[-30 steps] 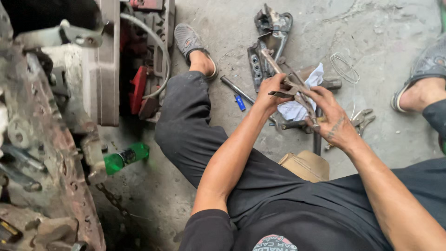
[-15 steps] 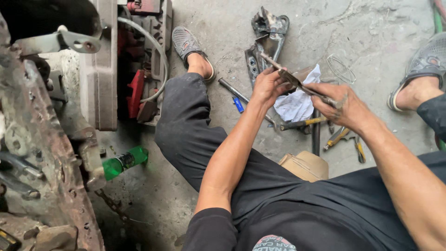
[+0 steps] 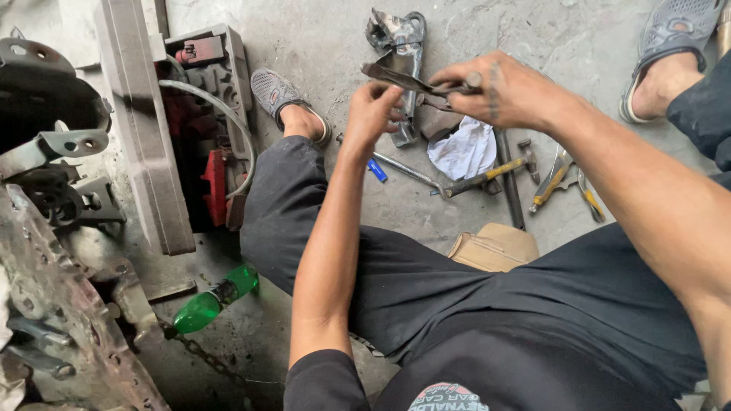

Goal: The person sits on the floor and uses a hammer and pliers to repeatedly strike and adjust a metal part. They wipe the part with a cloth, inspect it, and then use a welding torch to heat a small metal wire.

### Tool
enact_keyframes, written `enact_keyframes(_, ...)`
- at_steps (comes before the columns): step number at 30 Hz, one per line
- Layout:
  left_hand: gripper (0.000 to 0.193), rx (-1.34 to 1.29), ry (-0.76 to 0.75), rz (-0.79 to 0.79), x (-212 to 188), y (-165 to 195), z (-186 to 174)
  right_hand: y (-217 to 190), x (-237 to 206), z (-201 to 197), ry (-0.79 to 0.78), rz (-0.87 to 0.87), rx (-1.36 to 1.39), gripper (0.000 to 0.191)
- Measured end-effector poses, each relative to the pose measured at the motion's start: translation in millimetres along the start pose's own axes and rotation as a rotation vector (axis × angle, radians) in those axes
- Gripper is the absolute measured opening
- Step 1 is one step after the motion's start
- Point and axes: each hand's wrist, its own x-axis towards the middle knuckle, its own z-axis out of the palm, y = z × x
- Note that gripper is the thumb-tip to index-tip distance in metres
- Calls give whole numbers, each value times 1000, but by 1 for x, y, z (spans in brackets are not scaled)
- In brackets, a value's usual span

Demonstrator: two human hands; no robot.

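Both hands, left [image 3: 375, 106] and right [image 3: 499, 90], gripped a thin greasy metal tool [image 3: 403, 78]. Beneath lay a crumpled white rag [image 3: 462, 151] and yellow-handled pliers [image 3: 550, 183].

A stained grey concrete floor [image 3: 320, 46] in even daylight, with grimy machinery [image 3: 53, 289] crowding its left edge.
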Motion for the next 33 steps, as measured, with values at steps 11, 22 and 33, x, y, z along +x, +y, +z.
enact_keyframes(11, 39, -270, -192, 423, 0, 44, -36, -7, 59, 11, -76, 22, 50, 40)
enact_keyframes(22, 36, -545, 77, 372, 40, 26, -60, -39, 143, 2, -150, 17, -27, 28)
enact_keyframes(33, 71, -630, 152, 276, 60, 13, -70, -73, 212, 19, -278, -46, -328, 30)
